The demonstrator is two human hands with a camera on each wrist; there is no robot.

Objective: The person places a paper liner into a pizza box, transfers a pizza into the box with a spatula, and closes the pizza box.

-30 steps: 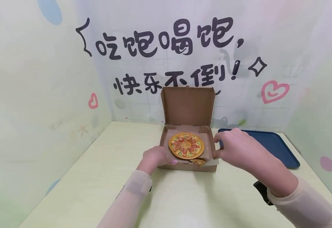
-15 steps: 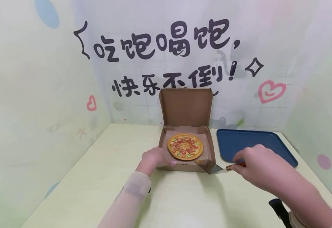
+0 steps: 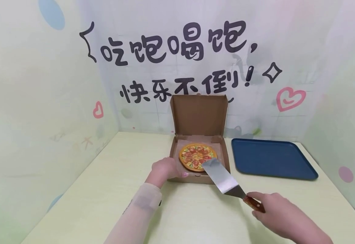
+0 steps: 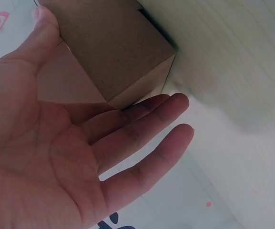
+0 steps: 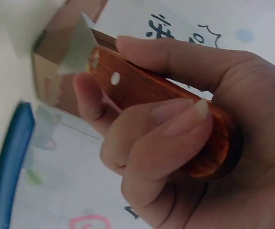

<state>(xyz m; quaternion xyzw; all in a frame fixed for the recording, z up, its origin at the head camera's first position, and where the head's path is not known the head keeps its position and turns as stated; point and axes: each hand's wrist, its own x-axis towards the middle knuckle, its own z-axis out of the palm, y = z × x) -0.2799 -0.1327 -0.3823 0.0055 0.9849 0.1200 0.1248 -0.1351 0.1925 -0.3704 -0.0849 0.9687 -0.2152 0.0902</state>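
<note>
The left hand [image 3: 165, 169], fingers straight and flat, rests against the left side of the open box [image 3: 199, 135] holding the pizza [image 3: 195, 156]. The right hand [image 3: 275, 211] grips a spatula [image 3: 223, 178] by its wooden handle, blade over the pizza's near edge; a blue tray [image 3: 272, 159] lies just right.

Left hand [image 3: 165, 168]: arm in a sheer pale sleeve reaches forward from lower centre. Palm open, fingers [image 4: 147, 114] straight and together, thumb raised apart; fingertips lie against a box [image 4: 113, 47] corner.

Right hand [image 3: 276, 211]: low at right, forearm entering from the bottom right corner. Fingers [image 5: 142, 138] curled tight round a spatula [image 3: 223, 178] handle, thumb laid along its top. Knuckles turned up, wrist roughly level. Hands well apart.
</note>
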